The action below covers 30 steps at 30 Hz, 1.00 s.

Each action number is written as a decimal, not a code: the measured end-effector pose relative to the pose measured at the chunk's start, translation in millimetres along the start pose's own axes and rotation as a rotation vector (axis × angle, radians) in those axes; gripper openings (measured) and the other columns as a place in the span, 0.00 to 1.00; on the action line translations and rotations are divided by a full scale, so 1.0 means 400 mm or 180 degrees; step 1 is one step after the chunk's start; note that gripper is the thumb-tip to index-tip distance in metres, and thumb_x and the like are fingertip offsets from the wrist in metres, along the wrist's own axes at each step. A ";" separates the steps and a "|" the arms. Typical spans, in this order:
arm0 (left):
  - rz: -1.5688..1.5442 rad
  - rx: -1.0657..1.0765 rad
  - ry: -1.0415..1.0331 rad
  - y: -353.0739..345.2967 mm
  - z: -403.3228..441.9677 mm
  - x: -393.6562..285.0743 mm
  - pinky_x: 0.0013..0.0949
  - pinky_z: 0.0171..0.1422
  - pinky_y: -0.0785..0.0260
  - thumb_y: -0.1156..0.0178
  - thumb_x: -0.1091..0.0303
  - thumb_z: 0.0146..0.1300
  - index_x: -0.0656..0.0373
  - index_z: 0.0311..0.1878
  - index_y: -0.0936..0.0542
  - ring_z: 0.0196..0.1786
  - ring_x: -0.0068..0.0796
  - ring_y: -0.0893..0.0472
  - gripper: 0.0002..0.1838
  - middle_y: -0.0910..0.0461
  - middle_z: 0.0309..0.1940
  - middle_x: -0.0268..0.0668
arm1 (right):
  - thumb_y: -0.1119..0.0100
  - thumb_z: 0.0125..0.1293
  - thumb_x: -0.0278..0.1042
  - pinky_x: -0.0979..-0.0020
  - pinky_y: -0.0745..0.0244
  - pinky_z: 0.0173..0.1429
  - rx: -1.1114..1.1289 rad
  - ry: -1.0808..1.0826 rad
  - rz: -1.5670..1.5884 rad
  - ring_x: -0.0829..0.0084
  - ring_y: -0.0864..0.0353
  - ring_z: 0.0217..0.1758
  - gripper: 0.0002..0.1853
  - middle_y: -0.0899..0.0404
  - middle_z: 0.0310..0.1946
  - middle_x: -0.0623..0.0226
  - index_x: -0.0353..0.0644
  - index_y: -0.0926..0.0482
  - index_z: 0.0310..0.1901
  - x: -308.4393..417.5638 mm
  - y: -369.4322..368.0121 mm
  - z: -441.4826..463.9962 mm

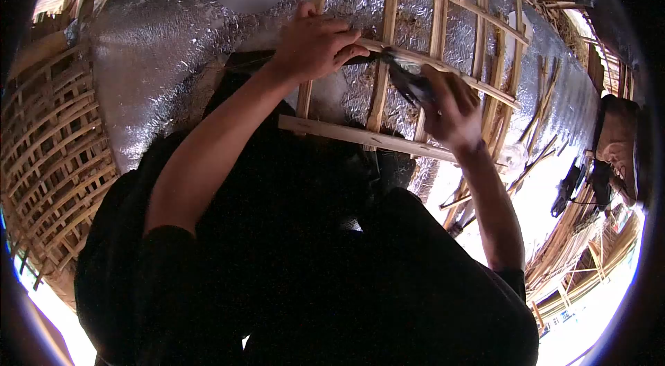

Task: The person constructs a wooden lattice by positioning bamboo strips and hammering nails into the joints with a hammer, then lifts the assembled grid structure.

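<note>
A lattice of pale bamboo slats (384, 85) lies in front of me, its strips crossing one another. My right hand (454, 110) is closed around the dark handles of what look like pliers (410, 82), smeared by motion. Their tip is at a crossing in the lattice. Just to the left, my left hand (315, 47) rests on the frame with curled fingers, and its thumb and fingertips close on the cross slat beside the tool tip. Any wire or tie at that crossing is too small to make out. A wider wooden strip (367, 137) forms the near edge.
Shiny silver sheeting (138, 61) spreads beneath the lattice. At left stands a woven bamboo panel (55, 151). Loose sticks (540, 110) and a pile of split bamboo (582, 255) lie to the right. Another person's foot (616, 141) shows at the right edge.
</note>
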<state>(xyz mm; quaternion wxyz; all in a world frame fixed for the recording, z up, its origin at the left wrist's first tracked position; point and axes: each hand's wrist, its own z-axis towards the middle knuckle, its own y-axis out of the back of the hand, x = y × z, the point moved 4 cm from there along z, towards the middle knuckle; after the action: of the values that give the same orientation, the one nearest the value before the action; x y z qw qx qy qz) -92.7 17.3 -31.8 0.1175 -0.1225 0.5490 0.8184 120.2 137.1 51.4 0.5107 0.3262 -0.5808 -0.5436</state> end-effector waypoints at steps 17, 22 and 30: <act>0.0417 -0.0108 -0.0063 0.005 0.006 -0.015 0.40 0.56 0.40 0.34 0.39 0.68 0.41 0.43 0.09 0.30 0.22 0.20 0.18 0.20 0.23 0.21 | 0.42 0.78 0.32 0.62 0.15 0.32 -0.0578 -0.1405 0.1268 0.60 0.09 0.31 0.24 0.11 0.35 0.50 0.34 0.29 0.71 0.024 -0.028 -0.043; 0.0327 -0.0084 -0.0020 0.016 0.010 -0.007 0.40 0.55 0.40 0.35 0.39 0.68 0.41 0.42 0.09 0.32 0.21 0.18 0.18 0.17 0.24 0.21 | 0.43 0.78 0.31 0.59 0.12 0.33 -0.0372 -0.1016 0.0892 0.57 0.08 0.33 0.25 0.11 0.38 0.44 0.35 0.31 0.73 0.042 0.001 -0.016; 0.0177 0.0198 0.0103 0.005 -0.001 -0.037 0.43 0.56 0.39 0.34 0.40 0.69 0.41 0.38 0.11 0.28 0.25 0.19 0.17 0.20 0.21 0.24 | 0.37 0.75 0.30 0.59 0.12 0.36 -0.1417 -0.0880 0.1136 0.55 0.07 0.38 0.23 0.11 0.43 0.47 0.37 0.25 0.69 0.044 0.066 -0.031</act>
<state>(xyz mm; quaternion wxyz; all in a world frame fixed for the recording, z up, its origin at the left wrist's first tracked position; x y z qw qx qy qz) -79.3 15.5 -25.2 0.0896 -0.1166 0.5792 0.8018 131.8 122.0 79.9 0.5731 0.0223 -0.5595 -0.5983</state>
